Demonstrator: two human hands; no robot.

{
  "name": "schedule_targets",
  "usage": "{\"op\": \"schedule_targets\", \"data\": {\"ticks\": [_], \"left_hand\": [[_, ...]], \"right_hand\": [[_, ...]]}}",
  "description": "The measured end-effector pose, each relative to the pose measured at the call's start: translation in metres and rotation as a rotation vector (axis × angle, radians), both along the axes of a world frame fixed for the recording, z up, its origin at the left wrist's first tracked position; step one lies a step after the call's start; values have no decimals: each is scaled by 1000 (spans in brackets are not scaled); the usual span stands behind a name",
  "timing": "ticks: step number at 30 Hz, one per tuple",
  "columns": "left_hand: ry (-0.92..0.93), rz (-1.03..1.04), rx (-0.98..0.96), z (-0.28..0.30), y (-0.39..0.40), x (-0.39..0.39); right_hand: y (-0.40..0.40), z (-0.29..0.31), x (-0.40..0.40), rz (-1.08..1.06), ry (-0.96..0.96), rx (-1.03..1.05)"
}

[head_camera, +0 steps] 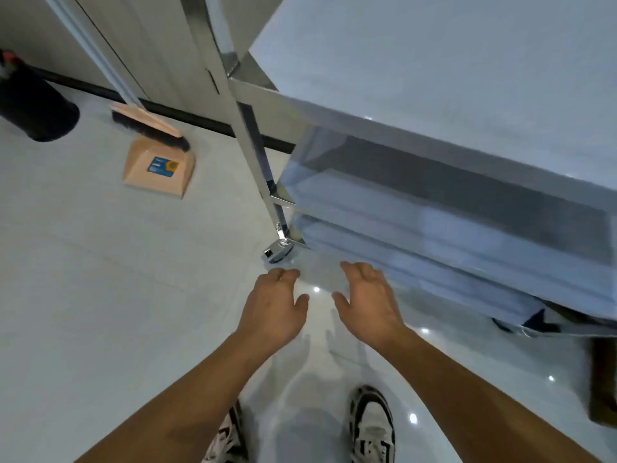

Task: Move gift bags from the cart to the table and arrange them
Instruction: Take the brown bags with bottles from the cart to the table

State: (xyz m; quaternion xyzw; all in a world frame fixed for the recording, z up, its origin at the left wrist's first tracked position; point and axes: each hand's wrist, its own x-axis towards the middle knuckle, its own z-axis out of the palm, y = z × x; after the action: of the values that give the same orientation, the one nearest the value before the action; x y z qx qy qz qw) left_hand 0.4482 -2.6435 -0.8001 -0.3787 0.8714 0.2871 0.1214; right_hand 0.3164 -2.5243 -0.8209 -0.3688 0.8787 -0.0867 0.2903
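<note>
A steel cart with several shelves fills the right and upper part of the head view. Its top surface and the shelves I can see hold no gift bags. My left hand and my right hand hang side by side above the floor, just in front of the cart's lowest shelf and near its caster wheel. Both hands are relaxed with fingers spread forward and hold nothing. No gift bag is in view.
A peach dustpan and a brush stand against the wall at the left. Farther left stands a black bin. My two sneakers are on the glossy floor below. A brown object lies at the right edge.
</note>
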Motion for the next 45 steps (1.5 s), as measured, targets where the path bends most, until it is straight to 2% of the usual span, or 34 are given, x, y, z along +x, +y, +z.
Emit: {"op": "schedule_targets", "data": {"ticks": [4,7,11,15,19,22,28,32,38,41,43,45], "left_hand": [[120,-123,-122,-120,-37,-19],[249,-238,-262,-189,-64,-44],[397,-361,-407,-244,-88,-84],[512,-451,-436,-274,-98,-114],[456,-486,-347,-286,-93,-122],[335,-387,-268,-284,-93,-124],[369,-330,-293,-283,-107,-122],[390,-220,-236,-274,-114,-123],[403,-60,-126,-275,-112,-128],[492,47,-26,-270,-107,-141],[544,111,82,-270,-102,-151],[620,183,224,-270,-95,-159]], "right_hand": [[-28,-111,-28,-4,138,-21],[-47,-172,-59,-41,226,-48],[-62,-221,-92,-62,405,-104],[-73,-243,-117,-45,562,-146],[-88,-243,-125,-81,619,-140],[-104,-242,-128,-104,633,-129],[-137,-248,-167,-186,412,-77],[-136,-255,-178,-266,359,-99],[-130,-247,-154,-224,645,-146],[-116,-255,-133,4,931,-234],[-107,-259,-127,108,1090,-378],[-102,-257,-124,226,1138,-545]]}}
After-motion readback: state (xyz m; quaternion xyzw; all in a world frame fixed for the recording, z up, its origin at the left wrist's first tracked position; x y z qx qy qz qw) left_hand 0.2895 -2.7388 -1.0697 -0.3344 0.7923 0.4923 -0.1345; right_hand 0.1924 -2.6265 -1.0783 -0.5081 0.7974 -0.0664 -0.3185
